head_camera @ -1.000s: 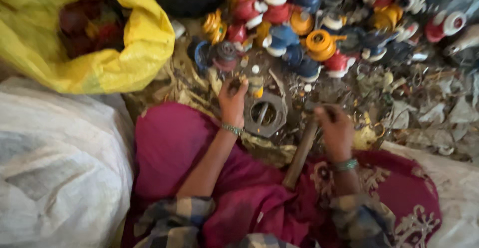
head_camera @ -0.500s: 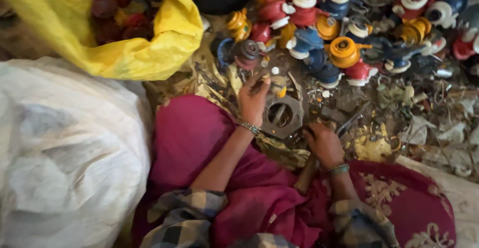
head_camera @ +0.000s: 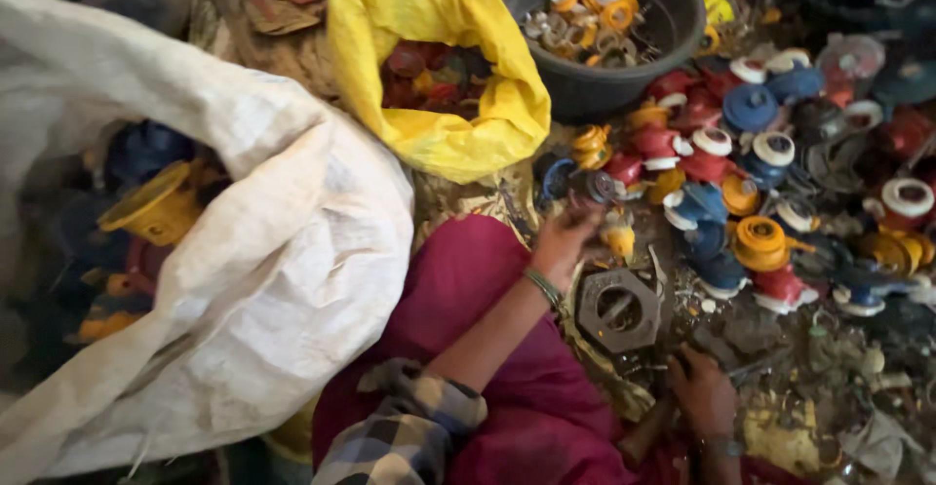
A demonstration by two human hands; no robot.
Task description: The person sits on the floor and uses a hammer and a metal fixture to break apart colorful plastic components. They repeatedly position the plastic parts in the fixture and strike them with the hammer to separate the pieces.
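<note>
Fingers (head_camera: 575, 222) of your left hand (head_camera: 564, 243) curl loosely, gripping nothing I can tell; yellow spool (head_camera: 618, 237) lies at three o'clock, nearer than your right hand (head_camera: 702, 388).

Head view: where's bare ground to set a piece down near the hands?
Only a littered patch of ground, between the hexagonal metal ring, the right hand and the pile of coloured plastic parts. Crowded elsewhere: the left hand reaches into that pile, with the yellow sack and black tub behind it.

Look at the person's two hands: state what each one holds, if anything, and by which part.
Left hand reaches among small plastic parts; any grip is blurred. Right hand closes around a wooden handle near its top.
</note>
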